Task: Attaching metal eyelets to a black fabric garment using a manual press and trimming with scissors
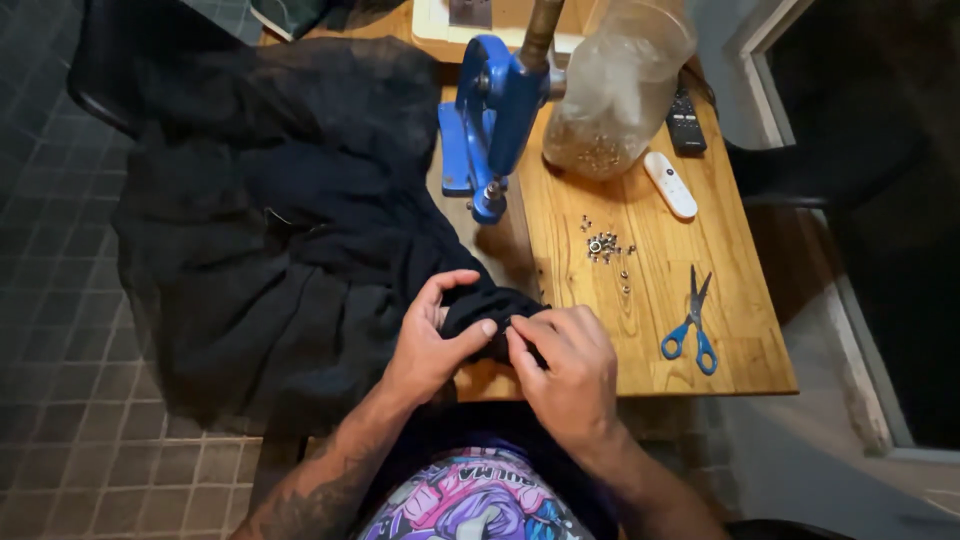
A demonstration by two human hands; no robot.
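Black fabric [270, 230] heaped over the wooden table [740, 350], spilling off the near edge. Blue hand press [492, 120] standing behind. Left hand [432, 340] and right hand [570, 365] pinching one fabric corner, fingers narrow. Blue scissors [692, 325], loose metal eyelets [603, 246] alongside.

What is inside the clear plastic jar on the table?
The jar lies tilted behind the blue press. Small metal pieces, like those loose on the table, sit at its bottom. The rest looks empty, though the cloudy plastic hides detail.
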